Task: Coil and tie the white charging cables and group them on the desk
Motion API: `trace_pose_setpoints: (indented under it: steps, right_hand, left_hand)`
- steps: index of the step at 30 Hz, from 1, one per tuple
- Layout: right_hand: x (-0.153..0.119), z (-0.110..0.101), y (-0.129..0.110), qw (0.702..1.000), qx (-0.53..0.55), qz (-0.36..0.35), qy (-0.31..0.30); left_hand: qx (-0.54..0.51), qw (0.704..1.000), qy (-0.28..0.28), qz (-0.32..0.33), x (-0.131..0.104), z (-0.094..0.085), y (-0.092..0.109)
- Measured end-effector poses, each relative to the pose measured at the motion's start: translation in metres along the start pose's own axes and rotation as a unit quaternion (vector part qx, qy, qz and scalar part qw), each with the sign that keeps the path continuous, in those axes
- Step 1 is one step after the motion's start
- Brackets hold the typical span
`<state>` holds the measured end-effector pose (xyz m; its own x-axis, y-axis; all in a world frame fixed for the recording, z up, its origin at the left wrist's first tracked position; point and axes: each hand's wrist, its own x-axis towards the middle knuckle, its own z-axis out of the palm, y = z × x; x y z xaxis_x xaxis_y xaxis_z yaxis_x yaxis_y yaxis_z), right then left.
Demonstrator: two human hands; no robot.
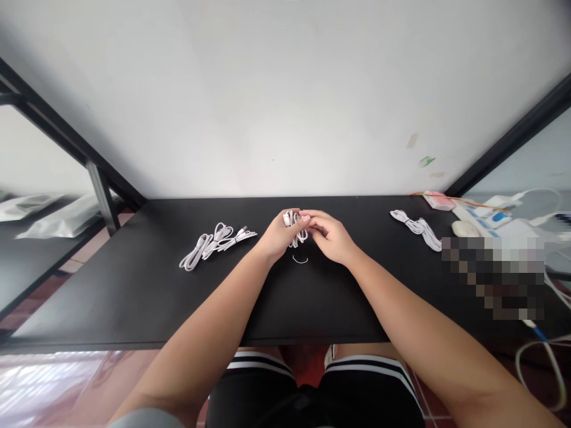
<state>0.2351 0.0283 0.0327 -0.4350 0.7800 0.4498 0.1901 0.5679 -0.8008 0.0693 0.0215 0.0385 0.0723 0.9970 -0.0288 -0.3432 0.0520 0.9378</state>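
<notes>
A coiled white cable point(300, 236) is held just above the black table, in front of my body. My left hand point(282, 235) is closed around the coil from the left, thumb across its top. At the coil's right side, the curled fingers of my right hand point(329, 233) meet it; the fingertips are partly hidden. A thin white twist tie point(300, 260), bent into a curve, lies on the table just below the hands. Left of my left hand are bundled white cables point(216, 242), one with a USB plug showing.
On the right lie more bundled white cables point(416, 227), a white mouse point(465, 229), a pink-and-white box point(439, 201) and a power strip point(473, 220) with plugs. A blurred-out patch covers things there. A white wall point(285, 119) rises behind the black table point(134, 291).
</notes>
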Motion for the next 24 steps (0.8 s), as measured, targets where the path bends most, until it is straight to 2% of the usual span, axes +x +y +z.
trace_pose_setpoints:
  steps: [2, 5, 8, 10, 12, 15, 17, 20, 24]
  right_hand:
    - [0.002, -0.003, 0.001, 0.999, -0.032, -0.011, 0.042]
    - [0.004, -0.008, 0.004, 0.993, -0.066, 0.011, 0.096]
    - [0.003, -0.010, 0.004, 0.990, -0.085, 0.055, 0.094]
    - [0.002, -0.009, 0.002, 0.993, -0.082, 0.076, 0.039]
    - [0.000, -0.007, -0.002, 0.992, -0.075, 0.084, -0.050]
    - [-0.003, -0.005, -0.008, 0.975, -0.084, 0.087, -0.185]
    - [-0.003, -0.007, -0.011, 0.960, -0.098, 0.093, -0.246]
    - [-0.003, -0.012, -0.012, 0.942, -0.110, 0.106, -0.298]
    - [-0.002, -0.017, -0.012, 0.937, -0.106, 0.100, -0.318]
  left_hand:
    - [-0.028, 0.999, 0.021, 0.013, 0.001, -0.002, 0.004]
    - [-0.036, 0.998, 0.047, -0.017, 0.002, -0.006, 0.008]
    - [-0.045, 0.996, 0.065, -0.036, 0.006, -0.009, 0.007]
    - [-0.055, 0.996, 0.068, -0.036, 0.008, -0.010, 0.005]
    - [-0.061, 0.995, 0.064, -0.036, 0.009, -0.011, 0.004]
    - [-0.049, 0.995, 0.066, -0.050, 0.008, -0.011, 0.006]
    - [-0.032, 0.995, 0.069, -0.071, 0.006, -0.009, 0.008]
    - [-0.019, 0.994, 0.067, -0.086, 0.004, -0.007, 0.012]
    - [-0.025, 0.993, 0.107, -0.031, 0.005, -0.007, 0.012]
